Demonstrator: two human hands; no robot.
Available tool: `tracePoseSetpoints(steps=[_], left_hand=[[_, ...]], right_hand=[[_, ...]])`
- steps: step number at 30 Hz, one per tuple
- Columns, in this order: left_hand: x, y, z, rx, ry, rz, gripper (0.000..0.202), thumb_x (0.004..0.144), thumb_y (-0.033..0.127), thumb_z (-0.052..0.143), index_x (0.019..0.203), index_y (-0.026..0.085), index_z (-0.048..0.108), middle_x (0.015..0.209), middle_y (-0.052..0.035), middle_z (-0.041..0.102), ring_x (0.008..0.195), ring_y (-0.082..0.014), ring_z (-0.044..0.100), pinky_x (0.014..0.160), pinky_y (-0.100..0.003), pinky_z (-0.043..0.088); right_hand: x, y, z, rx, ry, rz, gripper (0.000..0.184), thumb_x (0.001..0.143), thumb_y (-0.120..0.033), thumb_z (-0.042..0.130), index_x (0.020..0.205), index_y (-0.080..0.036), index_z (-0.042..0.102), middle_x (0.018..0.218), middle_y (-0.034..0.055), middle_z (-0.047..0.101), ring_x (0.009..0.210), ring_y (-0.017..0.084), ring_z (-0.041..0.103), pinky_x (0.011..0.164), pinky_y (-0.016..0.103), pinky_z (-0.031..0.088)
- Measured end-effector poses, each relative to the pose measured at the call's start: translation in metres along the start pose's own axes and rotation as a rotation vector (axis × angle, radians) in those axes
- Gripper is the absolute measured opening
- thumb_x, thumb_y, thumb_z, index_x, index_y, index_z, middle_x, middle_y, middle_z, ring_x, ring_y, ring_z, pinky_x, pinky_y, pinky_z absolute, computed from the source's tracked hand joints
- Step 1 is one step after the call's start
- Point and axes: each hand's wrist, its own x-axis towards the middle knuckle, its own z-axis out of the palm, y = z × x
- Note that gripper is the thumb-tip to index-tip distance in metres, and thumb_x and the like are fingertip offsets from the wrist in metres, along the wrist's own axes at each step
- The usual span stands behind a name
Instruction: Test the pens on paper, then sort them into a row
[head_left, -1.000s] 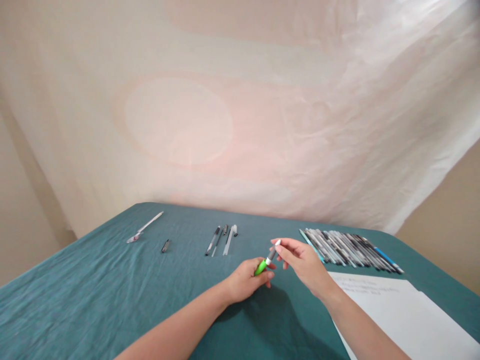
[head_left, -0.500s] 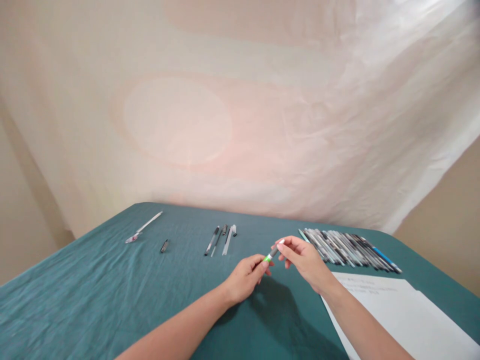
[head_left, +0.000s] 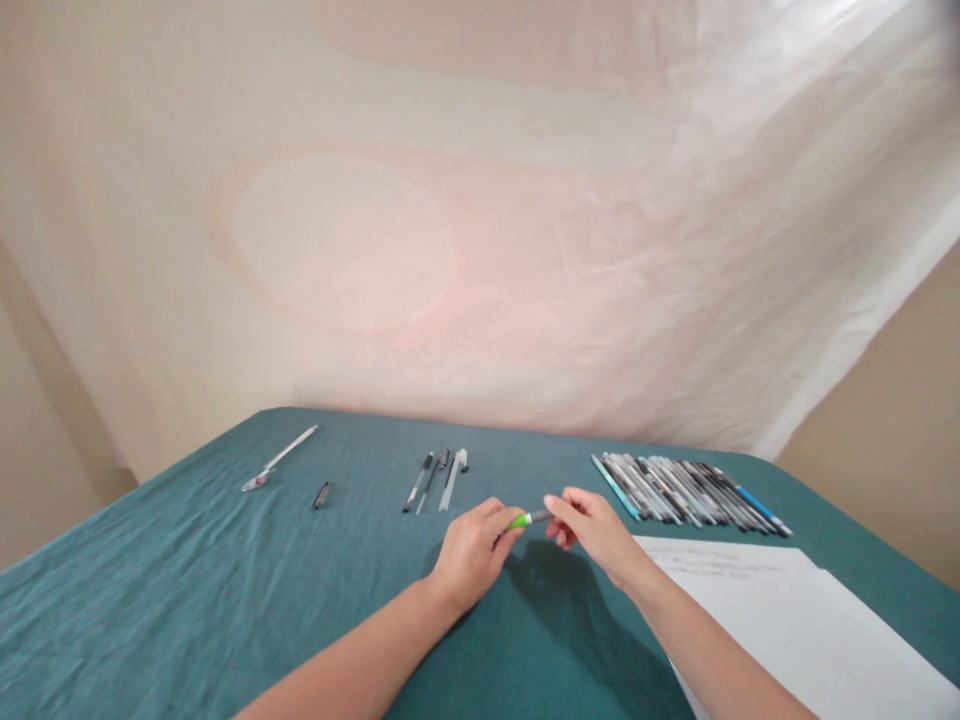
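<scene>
A green pen (head_left: 523,520) with a grey tip end is held above the teal tablecloth (head_left: 225,590), near the middle of the table. My left hand (head_left: 472,551) is curled round its green barrel. My right hand (head_left: 589,525) pinches the grey end between thumb and fingers. The two hands almost touch, and most of the barrel is hidden inside my left fist.
A row of several pens (head_left: 686,490) lies at the right rear. White paper sheets (head_left: 787,620) lie at the front right. A few pens (head_left: 439,478) lie behind my hands, a small dark cap (head_left: 322,494) and a clear pen (head_left: 277,460) further left. A pale sheet hangs behind.
Both hands have dropped lower and drawn closer together. The pen has tipped from slanting upward to nearly level, and more of its green barrel has vanished into my left hand.
</scene>
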Motion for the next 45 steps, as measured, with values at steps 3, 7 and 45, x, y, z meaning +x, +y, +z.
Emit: tracePoseSetpoints(steps=[3, 7, 45], left_hand=[[0.002, -0.004, -0.001, 0.111, 0.025, 0.038, 0.028, 0.088, 0.03, 0.035, 0.104, 0.026, 0.058, 0.085, -0.0023, 0.056, 0.078, -0.0134, 0.051, 0.069, -0.024, 0.035], [0.004, -0.008, -0.001, 0.172, 0.036, 0.033, 0.026, 0.087, 0.03, 0.038, 0.103, 0.028, 0.058, 0.084, -0.0014, 0.057, 0.078, -0.0137, 0.052, 0.069, -0.026, 0.034], [0.007, -0.007, 0.004, -0.166, -0.002, -0.053, 0.025, 0.084, 0.032, 0.043, 0.096, 0.024, 0.063, 0.073, -0.0004, 0.058, 0.07, -0.0122, 0.052, 0.066, -0.021, 0.037]], right_hand=[[0.003, 0.007, -0.002, -0.133, -0.041, 0.024, 0.05, 0.078, -0.055, 0.04, 0.049, -0.015, 0.05, 0.048, 0.0037, 0.058, 0.04, 0.01, 0.049, 0.043, 0.022, 0.039], [0.004, 0.008, -0.005, -0.193, -0.105, 0.01, 0.042, 0.077, -0.053, 0.044, 0.073, -0.014, 0.06, 0.066, 0.0046, 0.062, 0.048, 0.011, 0.054, 0.044, 0.022, 0.041], [-0.002, 0.003, 0.005, 0.135, 0.062, -0.111, 0.032, 0.07, -0.044, 0.06, 0.079, -0.014, 0.067, 0.059, 0.0006, 0.059, 0.047, 0.008, 0.046, 0.044, 0.02, 0.037]])
